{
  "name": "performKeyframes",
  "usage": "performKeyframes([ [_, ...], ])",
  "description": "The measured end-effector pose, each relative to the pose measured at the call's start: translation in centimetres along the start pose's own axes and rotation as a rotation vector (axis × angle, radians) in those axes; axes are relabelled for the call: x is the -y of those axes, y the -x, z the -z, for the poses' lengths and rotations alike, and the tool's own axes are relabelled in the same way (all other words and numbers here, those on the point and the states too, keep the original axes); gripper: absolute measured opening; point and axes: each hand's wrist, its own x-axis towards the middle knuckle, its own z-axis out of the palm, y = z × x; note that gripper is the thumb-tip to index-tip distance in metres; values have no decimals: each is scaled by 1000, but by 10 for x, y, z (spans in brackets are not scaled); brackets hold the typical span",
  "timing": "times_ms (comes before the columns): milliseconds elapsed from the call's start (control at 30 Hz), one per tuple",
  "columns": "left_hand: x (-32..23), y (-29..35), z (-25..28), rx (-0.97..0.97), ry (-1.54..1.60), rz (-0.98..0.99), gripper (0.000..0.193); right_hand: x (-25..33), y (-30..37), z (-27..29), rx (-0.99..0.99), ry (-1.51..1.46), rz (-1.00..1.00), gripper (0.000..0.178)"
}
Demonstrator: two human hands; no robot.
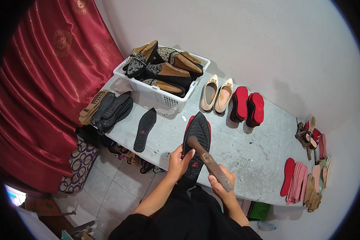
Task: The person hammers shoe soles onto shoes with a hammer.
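Observation:
My left hand (pixel 180 162) grips the side of a black ridged shoe sole (pixel 197 130), toe pointing away from me. Red material shows along both edges beneath it. In my right hand (pixel 224 183) is a hammer (pixel 208 160) with a worn wooden handle. Its dark head lies over the middle of the sole; whether it touches cannot be made out. A loose black sole (pixel 145 130) rests on the table to the left.
A white plastic basket (pixel 174 103) holds several embroidered black shoes on wooden lasts. Black soles (pixel 113 110) and tan soles (pixel 93 106) lie left; beige flats (pixel 224 96) and red sole stacks (pixel 255 109) stand behind. Pink pieces (pixel 298 182) and tools (pixel 306 140) occupy the table's (pixel 252 160) right end.

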Motion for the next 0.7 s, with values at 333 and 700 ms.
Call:
performKeyframes([
  [333,0,0,-3,-33,66,16,20,-11,10,1,18,0,-114,24],
  [700,-1,-6,-2,-169,314,43,22,-8,16,7,9,67,-76,18],
])
